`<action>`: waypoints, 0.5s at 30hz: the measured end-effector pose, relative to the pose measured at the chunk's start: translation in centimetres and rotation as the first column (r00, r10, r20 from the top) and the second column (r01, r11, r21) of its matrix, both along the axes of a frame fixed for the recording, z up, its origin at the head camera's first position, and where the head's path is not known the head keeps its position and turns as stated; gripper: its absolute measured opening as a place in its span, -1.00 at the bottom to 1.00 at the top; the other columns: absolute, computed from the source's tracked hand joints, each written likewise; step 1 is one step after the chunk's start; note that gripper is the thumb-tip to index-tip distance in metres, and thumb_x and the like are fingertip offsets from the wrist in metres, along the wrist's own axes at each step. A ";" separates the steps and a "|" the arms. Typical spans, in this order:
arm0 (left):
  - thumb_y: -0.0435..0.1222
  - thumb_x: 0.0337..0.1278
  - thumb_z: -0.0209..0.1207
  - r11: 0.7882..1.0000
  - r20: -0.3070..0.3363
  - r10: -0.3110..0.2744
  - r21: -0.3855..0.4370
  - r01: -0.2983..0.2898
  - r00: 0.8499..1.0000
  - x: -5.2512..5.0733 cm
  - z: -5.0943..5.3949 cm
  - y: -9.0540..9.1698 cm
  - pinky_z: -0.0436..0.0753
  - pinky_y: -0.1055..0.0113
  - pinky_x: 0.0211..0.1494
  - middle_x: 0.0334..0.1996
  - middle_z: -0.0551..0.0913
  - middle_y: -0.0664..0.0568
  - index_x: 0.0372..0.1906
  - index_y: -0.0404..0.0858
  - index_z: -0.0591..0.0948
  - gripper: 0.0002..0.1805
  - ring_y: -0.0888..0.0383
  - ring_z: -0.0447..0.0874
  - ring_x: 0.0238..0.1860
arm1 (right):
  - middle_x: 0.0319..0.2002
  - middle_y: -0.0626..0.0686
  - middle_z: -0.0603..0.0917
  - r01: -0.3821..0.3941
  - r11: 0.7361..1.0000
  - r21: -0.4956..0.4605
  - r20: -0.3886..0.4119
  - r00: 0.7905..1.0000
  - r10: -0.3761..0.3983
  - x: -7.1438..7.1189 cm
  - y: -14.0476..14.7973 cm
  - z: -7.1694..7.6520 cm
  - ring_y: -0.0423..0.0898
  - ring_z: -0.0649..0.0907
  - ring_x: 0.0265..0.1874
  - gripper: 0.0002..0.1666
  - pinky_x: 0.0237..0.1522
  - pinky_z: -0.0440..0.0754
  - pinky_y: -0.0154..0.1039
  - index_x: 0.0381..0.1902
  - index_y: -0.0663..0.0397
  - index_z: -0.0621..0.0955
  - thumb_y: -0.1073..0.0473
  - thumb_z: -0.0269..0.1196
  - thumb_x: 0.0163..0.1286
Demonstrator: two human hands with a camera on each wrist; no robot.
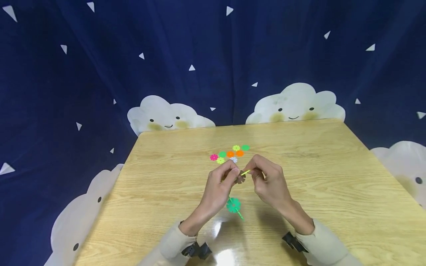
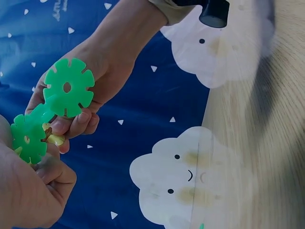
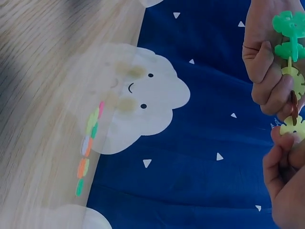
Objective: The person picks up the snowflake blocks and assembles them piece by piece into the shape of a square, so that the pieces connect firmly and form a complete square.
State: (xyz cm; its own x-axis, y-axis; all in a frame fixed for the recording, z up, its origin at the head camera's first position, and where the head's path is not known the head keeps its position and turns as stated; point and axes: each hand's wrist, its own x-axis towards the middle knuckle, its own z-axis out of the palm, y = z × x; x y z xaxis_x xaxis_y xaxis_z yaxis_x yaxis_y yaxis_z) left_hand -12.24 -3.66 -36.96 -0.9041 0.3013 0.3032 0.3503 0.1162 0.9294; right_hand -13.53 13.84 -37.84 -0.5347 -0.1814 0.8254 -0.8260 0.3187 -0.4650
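My left hand (image 1: pixel 217 184) grips a chain of interlocking notched plastic discs. Two green discs (image 2: pixel 69 88) form one end, showing below the hand in the head view. Beyond them, in the right wrist view, come a yellow disc (image 3: pixel 298 82) partly covered by fingers and a brown disc (image 3: pixel 294 109) seen edge-on. With thumb and fingers my right hand (image 1: pixel 272 181) pinches another yellow disc (image 1: pixel 245 172) against the brown one. Whether their slots are engaged cannot be made out. Fingers hide part of the chain.
Loose discs lie in a cluster on the wooden table (image 1: pixel 166 177) beyond my hands, among them a pink disc (image 1: pixel 214 157), an orange disc (image 1: pixel 239 153) and a white disc (image 1: pixel 234 159). A dark blue curtain (image 1: pixel 213 44) with clouds surrounds the table.
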 end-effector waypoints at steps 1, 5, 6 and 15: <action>-0.27 0.55 0.01 1.000 0.001 0.000 0.000 0.000 1.000 0.0 0.0 0.0 0.58 0.35 -0.21 -0.37 0.69 0.01 -0.33 -0.23 0.58 -0.75 0.21 0.59 -0.37 | -0.55 -0.05 0.55 -0.012 1.000 0.001 0.007 1.000 0.012 0.0 0.1 0.1 -0.28 0.33 -0.64 -0.47 -0.60 0.26 -0.50 -0.41 0.12 0.58 0.82 -0.01 0.04; -0.25 0.57 -0.01 1.000 0.023 -0.018 -0.005 0.018 1.000 -0.1 -0.1 -0.3 0.45 0.43 -0.37 -0.42 0.64 0.03 -0.33 -0.24 0.55 -0.73 0.22 0.53 -0.42 | -0.56 -0.07 0.56 -0.071 0.997 0.012 0.041 0.997 0.070 -0.2 0.6 0.4 -0.27 0.43 -0.67 -0.49 -0.64 0.37 -0.49 -0.36 0.10 0.63 0.81 0.13 0.13; -0.24 0.58 -0.02 1.000 0.033 -0.020 -0.003 0.020 0.999 -0.2 -0.1 -0.4 0.43 0.43 -0.39 -0.41 0.65 0.03 -0.32 -0.24 0.55 -0.73 0.21 0.52 -0.42 | -0.55 -0.07 0.57 -0.089 0.996 0.017 0.055 0.995 0.088 -0.3 0.8 0.6 -0.27 0.46 -0.68 -0.50 -0.65 0.39 -0.49 -0.33 0.09 0.65 0.80 0.17 0.15; -0.22 0.60 0.01 0.999 0.080 -0.049 0.023 0.047 0.996 -0.4 -0.2 -1.2 0.57 0.38 -0.21 -0.29 0.73 -0.08 -0.12 -0.24 0.57 -0.81 0.15 0.67 -0.26 | -0.35 -0.11 0.71 -0.142 0.988 0.060 0.229 0.965 0.125 -1.0 1.6 1.2 -0.24 0.55 -0.67 -0.62 -0.61 0.52 -0.42 -0.20 0.00 0.69 0.61 0.33 0.28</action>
State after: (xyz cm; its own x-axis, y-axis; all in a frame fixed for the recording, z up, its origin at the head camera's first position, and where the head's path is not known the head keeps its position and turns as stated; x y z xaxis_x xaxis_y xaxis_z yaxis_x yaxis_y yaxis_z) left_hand -12.66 -4.85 -37.17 -0.9103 0.3392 0.2371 0.2793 0.0808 0.9568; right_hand -14.52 15.40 -36.66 -0.6710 -0.3204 0.6687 -0.7409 0.2538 -0.6219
